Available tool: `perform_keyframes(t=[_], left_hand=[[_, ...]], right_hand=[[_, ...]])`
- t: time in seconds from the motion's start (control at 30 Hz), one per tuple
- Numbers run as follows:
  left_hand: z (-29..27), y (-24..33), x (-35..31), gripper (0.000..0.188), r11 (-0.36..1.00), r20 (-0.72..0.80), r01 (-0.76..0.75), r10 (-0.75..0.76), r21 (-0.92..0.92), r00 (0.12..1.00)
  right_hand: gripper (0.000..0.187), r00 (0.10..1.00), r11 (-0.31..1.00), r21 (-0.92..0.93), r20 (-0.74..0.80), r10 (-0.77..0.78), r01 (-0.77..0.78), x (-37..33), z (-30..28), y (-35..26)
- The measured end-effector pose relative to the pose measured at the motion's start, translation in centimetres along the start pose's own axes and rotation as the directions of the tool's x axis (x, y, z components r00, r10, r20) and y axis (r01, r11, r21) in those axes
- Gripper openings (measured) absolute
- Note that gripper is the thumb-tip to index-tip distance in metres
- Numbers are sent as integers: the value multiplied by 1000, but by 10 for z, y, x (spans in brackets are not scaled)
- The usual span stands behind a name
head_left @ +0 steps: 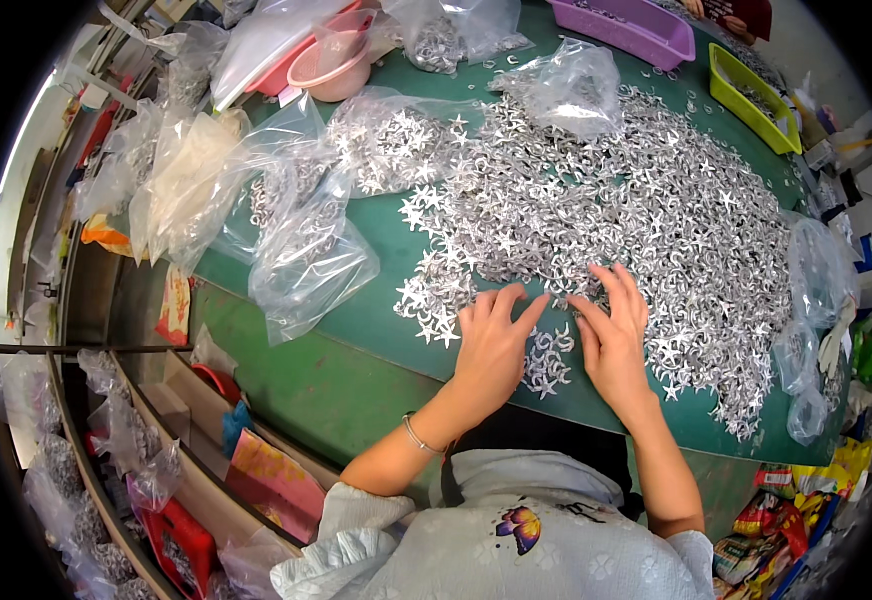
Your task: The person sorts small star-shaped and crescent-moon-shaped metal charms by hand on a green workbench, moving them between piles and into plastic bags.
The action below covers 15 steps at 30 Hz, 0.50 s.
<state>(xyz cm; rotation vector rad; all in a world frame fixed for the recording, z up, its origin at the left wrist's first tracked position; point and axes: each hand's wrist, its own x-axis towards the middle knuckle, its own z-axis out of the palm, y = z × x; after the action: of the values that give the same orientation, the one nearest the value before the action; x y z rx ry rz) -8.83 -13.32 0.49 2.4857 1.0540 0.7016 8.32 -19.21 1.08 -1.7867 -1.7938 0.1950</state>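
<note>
A wide heap of small silver metal pieces (596, 215), star-shaped and crescent-shaped, lies on the green tabletop (386, 320). At the heap's near edge is my left hand (493, 340), its fingers bent and apart, with thumb and forefinger pointing right. Facing it, my right hand (613, 335) has its thumb and forefinger slightly parted and the other fingers stretched over the heap. Between the two hands sits a smaller group of silver crescents and stars (548, 360). No piece shows clearly within either grasp. A bracelet (416, 433) circles my left wrist.
Clear plastic bags (311, 265) of silver pieces lie on the left; another plastic bag (576, 85) rests on the heap. Pink (329, 72), purple (636, 30) and yellow-green containers (753, 100) stand at the back. Wooden compartments (191, 440) are at lower left. Another person (741, 18) is at far right.
</note>
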Motion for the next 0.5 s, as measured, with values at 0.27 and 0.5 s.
perform_keyframes(t=[0.27,0.5], left_hand=[[2,-10,-1,56,998,-27,49,-48,39,998],[5,-11,-9,56,998,18,-51,51,23,999]], right_hand=[[38,996,999,-39,81,-26,29,-3,-6,4],[43,982,983,-159,180,-63,92,-5,-13,0]])
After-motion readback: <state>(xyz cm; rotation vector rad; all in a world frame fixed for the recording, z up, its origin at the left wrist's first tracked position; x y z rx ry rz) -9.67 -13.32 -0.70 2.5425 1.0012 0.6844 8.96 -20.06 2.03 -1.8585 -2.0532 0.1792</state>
